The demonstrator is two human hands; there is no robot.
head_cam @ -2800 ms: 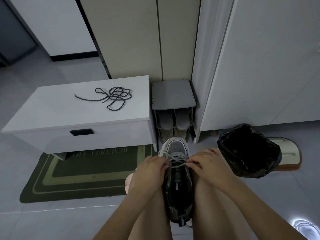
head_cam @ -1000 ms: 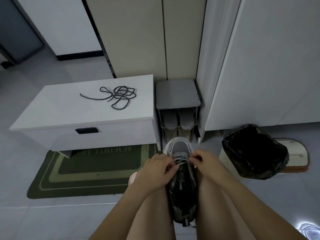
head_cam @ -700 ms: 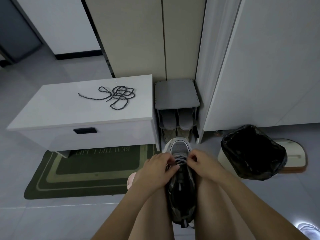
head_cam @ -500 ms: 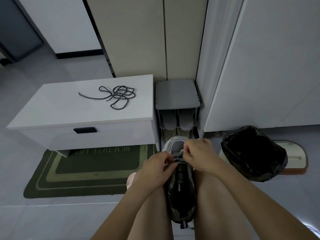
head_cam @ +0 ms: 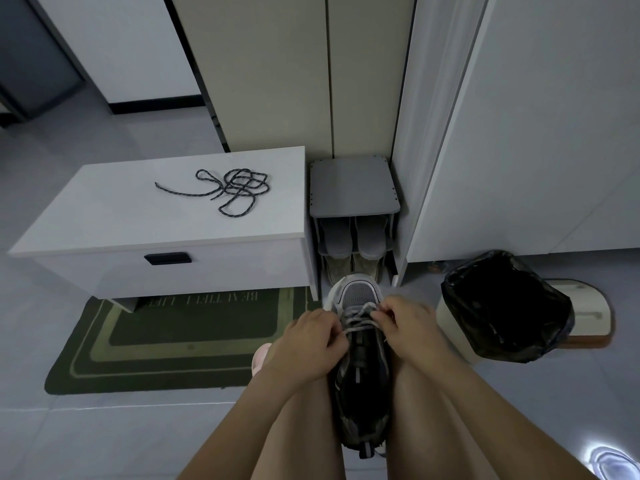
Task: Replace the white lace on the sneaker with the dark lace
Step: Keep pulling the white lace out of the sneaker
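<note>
A grey and black sneaker (head_cam: pixel 360 375) stands between my knees, toe pointing away from me. Its white lace (head_cam: pixel 358 317) still crosses the front eyelets near the toe. My left hand (head_cam: pixel 311 344) is at the sneaker's left side, fingers curled and pinching the white lace. My right hand (head_cam: pixel 405 323) pinches the lace on the right side near the toe. The dark lace (head_cam: pixel 235 190) lies in a loose tangle on top of the white bench (head_cam: pixel 121 216), well away from both hands.
A small grey shoe rack (head_cam: pixel 353 188) with slippers stands beside the bench, just beyond the sneaker's toe. A bin with a black bag (head_cam: pixel 505 303) is at the right. A green doormat (head_cam: pixel 166 337) lies on the floor at the left.
My right hand has come back from over the toe to the sneaker's right side, still on the white lace. My left hand has stayed at the left side.
</note>
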